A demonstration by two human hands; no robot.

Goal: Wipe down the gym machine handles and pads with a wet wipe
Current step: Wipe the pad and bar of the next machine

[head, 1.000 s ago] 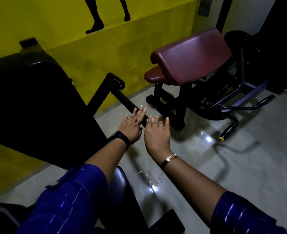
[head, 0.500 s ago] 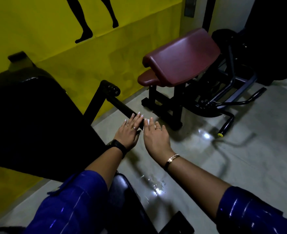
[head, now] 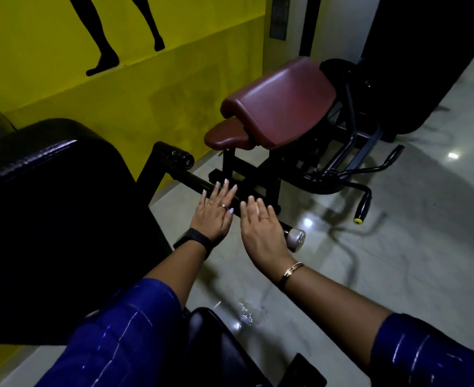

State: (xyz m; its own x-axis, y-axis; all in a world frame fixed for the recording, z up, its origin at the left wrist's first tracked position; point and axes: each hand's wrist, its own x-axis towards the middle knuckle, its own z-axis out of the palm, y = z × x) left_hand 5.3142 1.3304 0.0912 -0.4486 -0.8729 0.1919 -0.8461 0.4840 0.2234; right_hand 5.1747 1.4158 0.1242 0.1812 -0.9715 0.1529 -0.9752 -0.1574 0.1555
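Both hands lie flat with straight fingers (head: pixel 225 191), holding nothing I can see: left hand (head: pixel 214 217) and right hand (head: pixel 261 229) rest side by side on the black bar (head: pixel 191 180). No wipe shows; one may sit under a palm. I judge the bar rigid, smooth, slick when wet, best wrapped around, working toward its chrome end (head: pixel 296 238).

One wide-angle view, worn on the person's head, faces forward and steeply down along both forearms, close above the left hand (head: pixel 213 217) and right hand (head: pixel 261 234) at the long black round metal bar (head: pixel 191 180) at frame centre. Farther off lie the maroon padded vinyl bench (head: pixel 280 107) at 1 o'clock, the yellow painted wall (head: pixel 174 107) at 11 and the glossy grey tiled floor (head: pixel 397 261) at 4
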